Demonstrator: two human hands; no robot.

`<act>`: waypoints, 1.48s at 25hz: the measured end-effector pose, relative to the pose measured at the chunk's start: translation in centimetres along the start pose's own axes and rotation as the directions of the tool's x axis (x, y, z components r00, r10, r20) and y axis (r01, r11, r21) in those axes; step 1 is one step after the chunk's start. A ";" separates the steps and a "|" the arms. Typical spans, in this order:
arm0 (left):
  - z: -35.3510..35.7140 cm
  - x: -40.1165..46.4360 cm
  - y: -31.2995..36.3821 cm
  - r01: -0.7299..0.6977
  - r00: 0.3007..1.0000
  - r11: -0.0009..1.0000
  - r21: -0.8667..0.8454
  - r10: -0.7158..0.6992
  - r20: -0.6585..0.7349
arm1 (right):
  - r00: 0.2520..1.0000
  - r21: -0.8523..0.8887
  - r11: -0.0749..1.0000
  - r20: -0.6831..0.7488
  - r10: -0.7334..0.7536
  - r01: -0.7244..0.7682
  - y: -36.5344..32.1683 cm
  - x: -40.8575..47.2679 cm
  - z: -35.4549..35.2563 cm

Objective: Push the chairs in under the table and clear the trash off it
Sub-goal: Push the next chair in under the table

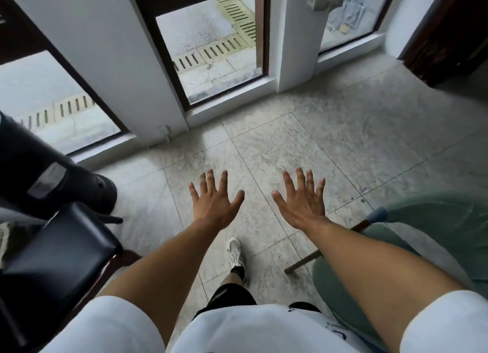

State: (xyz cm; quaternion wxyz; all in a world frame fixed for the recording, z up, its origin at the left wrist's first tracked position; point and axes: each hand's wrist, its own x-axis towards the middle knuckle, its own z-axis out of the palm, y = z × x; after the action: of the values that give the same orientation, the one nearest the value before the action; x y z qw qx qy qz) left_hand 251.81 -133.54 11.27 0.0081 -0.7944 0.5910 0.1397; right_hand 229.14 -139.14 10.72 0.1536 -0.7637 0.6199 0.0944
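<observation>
Pale marble-look floor tiles (303, 146) are catching soft daylight coming through dark-framed windows (214, 48) along the far side, with white pillars (105, 62) sitting between them.

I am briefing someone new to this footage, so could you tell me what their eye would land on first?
Two bare hands, the left hand and right hand, spread open and empty above the pale tiled floor at centre. A black padded chair sits at lower left and a green upholstered chair at lower right.
</observation>
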 end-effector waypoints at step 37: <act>-5.4 63.0 54.6 -0.780 0.625 0.611 0.139 0.746 0.228 | 0.618 0.363 0.560 0.060 0.784 -0.745 37.9 44.5 -20.5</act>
State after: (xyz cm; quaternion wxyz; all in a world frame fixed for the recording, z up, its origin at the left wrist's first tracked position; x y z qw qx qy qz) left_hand 218.09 -209.96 10.24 0.0807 -0.4472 0.8826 0.1204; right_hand 200.72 -194.21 10.52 0.1980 -0.3819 0.9027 -0.0028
